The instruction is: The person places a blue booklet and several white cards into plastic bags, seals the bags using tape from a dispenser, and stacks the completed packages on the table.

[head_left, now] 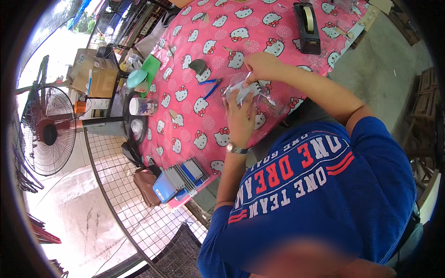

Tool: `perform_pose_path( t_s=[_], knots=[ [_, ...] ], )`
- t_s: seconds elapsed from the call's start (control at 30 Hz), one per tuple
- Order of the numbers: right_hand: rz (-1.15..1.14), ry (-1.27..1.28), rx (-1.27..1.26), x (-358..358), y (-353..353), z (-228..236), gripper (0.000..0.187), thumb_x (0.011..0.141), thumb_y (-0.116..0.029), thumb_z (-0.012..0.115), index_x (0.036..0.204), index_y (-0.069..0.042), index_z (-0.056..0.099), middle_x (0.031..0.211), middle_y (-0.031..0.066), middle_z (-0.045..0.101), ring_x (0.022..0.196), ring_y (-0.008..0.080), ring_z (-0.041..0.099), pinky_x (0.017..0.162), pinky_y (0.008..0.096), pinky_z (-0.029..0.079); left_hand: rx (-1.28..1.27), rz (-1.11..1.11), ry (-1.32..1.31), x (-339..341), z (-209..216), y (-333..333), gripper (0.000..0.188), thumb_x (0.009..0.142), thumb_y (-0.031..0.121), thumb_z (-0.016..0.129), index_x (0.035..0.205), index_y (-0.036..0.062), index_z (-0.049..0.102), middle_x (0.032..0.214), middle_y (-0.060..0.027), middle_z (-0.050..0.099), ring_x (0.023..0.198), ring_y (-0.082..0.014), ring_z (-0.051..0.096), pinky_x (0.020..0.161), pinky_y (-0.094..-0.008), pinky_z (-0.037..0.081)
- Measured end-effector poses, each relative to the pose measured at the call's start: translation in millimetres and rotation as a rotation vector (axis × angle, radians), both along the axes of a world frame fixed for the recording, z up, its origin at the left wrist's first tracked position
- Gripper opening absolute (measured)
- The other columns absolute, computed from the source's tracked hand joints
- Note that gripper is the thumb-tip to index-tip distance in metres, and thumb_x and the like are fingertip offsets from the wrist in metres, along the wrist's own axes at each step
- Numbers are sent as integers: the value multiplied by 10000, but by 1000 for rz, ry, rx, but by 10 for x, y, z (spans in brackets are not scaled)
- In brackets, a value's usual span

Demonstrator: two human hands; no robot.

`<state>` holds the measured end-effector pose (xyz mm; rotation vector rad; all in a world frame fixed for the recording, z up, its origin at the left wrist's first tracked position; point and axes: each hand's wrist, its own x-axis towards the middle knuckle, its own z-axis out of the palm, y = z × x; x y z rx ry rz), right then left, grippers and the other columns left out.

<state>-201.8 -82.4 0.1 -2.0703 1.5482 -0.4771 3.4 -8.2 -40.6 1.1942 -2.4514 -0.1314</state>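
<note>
A crinkled clear plastic bag (274, 106) lies on the pink table, with a pale, flat piece (241, 92) in it or under it. Dark marks like a spiral binding run along one edge of that piece, but its kind is hard to make out. My left hand (240, 118) grips the bag from the near side, its fingers over the pale piece. At the bag's far edge, my right hand (262, 68) is closed in a pinch on the plastic. Just left of the bag lie blue-handled pliers (212, 87), with a dark grey rounded piece (198, 66) beyond them.
A black tape dispenser (307, 34) stands at the far right of the patterned tablecloth (185, 99). Spiral notebooks (181, 178) are stacked at the near left edge. Along the left stand a lidded jar (143, 106), a green bowl (136, 78), a cardboard box (99, 76) and a fan (48, 132).
</note>
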Motion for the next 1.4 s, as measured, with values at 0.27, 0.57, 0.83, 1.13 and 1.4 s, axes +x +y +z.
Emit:
perform_pose_path(
  t_s=[0.27,0.57,0.83,1.13,1.4],
  knots=[
    [311,-733,243,-48,-30,-435,497,807,-391,703,1142,-37,610,1067,137,649,988,284,619,837,364,482,339,-96,526,131,276,-414,584,685,169,787,1223,61,588,1393,-183,403,1302,-349,376,1065,-428,329],
    [231,-419,-537,102,394,-647,491,757,-248,735,1187,-65,583,1123,136,627,1041,295,595,913,399,465,546,-68,502,245,-119,-540,588,647,102,805,1189,16,594,1362,-146,481,1230,-251,486,1003,-376,425],
    [-28,-844,-169,251,372,-611,484,738,-103,673,1197,-68,523,843,52,616,841,248,601,761,368,468,724,-69,989,207,-361,-465,366,748,57,723,1095,-15,633,1421,-153,413,1241,-257,465,956,-369,457],
    [-119,-447,-496,264,332,-463,464,798,-117,644,1243,-85,516,837,45,618,834,216,589,668,331,473,516,102,862,117,-273,-618,140,723,70,719,860,44,712,1410,-172,415,1254,-300,444,1028,-414,363],
    [-1072,82,-733,-1576,191,-890,303,866,-309,626,972,-26,648,847,141,634,784,250,638,715,388,510,612,127,412,23,202,-814,220,648,141,749,795,-6,679,1113,-167,579,918,-233,597,780,-345,475]
  ],
)
